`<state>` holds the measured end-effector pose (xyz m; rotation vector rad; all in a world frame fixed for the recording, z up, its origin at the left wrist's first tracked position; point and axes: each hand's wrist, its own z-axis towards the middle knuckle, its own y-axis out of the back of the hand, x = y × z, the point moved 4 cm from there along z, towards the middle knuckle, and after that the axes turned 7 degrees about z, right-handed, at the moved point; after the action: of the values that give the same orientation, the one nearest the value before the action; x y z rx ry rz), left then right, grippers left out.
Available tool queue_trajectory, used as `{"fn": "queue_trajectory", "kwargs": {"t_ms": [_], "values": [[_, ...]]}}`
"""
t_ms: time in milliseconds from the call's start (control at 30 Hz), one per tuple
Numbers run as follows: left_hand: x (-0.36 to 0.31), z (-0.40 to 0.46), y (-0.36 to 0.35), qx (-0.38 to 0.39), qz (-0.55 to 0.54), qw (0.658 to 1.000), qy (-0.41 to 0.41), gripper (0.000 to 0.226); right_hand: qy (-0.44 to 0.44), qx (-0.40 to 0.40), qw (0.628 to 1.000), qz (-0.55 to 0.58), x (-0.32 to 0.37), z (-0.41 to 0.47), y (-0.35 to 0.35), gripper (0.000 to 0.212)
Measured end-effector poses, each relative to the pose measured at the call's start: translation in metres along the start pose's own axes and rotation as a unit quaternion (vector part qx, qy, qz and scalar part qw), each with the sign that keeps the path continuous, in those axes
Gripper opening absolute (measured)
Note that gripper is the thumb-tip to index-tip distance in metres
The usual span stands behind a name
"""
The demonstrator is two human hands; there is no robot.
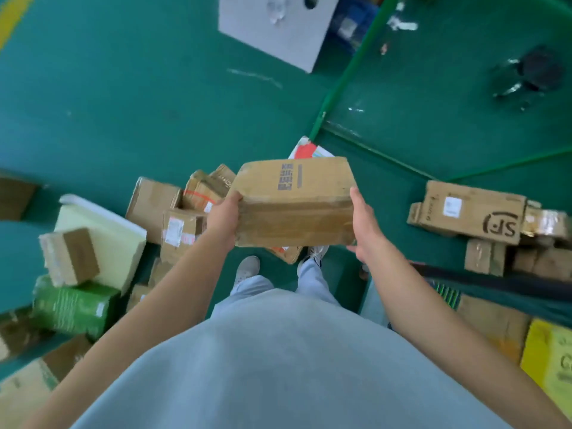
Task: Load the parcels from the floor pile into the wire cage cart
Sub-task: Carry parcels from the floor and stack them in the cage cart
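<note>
A brown cardboard parcel (294,199) with dark printing on its top hangs at waist height in front of me. My left hand (223,216) grips its left end, thumb on top. My right hand (363,224) grips its right end, fingers underneath out of sight. The floor pile (173,212) of taped brown boxes lies below and to the left. The cage cart's green frame (343,78) stands at the upper right, and an SF-marked box (470,210) lies with other parcels on the right, inside it.
A pale yellow flat box (102,233), a small brown box (69,257) and a green package (74,309) lie at the left. A grey board with a hole (275,29) stands ahead. A yellow carton (548,357) is at the lower right. My feet (247,267) stand on the green floor.
</note>
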<state>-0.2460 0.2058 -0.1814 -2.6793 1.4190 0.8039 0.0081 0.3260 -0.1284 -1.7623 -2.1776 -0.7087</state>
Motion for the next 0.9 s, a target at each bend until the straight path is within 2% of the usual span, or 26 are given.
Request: {"fn": "queue_trajectory", "kwargs": {"t_ms": [100,167,300,433,567,700,800,900], "values": [[-0.008,-0.02,-0.011,0.044,0.073,0.996,-0.036,0.038,-0.034,-0.035,0.995,0.082,-0.039,-0.033,0.028,0.098],[-0.01,-0.032,-0.025,0.066,0.117,0.989,-0.058,0.042,-0.057,-0.063,0.987,0.137,-0.066,-0.052,0.048,0.093],[-0.003,-0.061,-0.069,0.134,0.203,0.965,-0.101,0.033,-0.08,-0.108,0.958,0.255,-0.119,-0.086,0.084,0.073],[0.02,-0.094,-0.125,0.208,0.283,0.927,-0.128,0.053,-0.086,-0.165,0.915,0.358,-0.184,-0.119,0.127,0.061],[0.076,-0.125,-0.188,0.273,0.373,0.873,-0.157,0.06,-0.094,-0.222,0.857,0.455,-0.258,-0.154,0.171,0.054],[0.135,-0.204,-0.221,0.291,0.459,0.817,-0.191,0.051,-0.095,-0.259,0.803,0.528,-0.327,-0.196,0.213,0.039],[0.202,-0.242,-0.249,0.311,0.499,0.782,-0.208,0.057,-0.099,-0.281,0.759,0.578,-0.389,-0.232,0.249,0.037],[0.27,-0.304,-0.267,0.339,0.52,0.743,-0.249,0.029,-0.098,-0.305,0.718,0.618,-0.454,-0.268,0.283,0.035]]}}
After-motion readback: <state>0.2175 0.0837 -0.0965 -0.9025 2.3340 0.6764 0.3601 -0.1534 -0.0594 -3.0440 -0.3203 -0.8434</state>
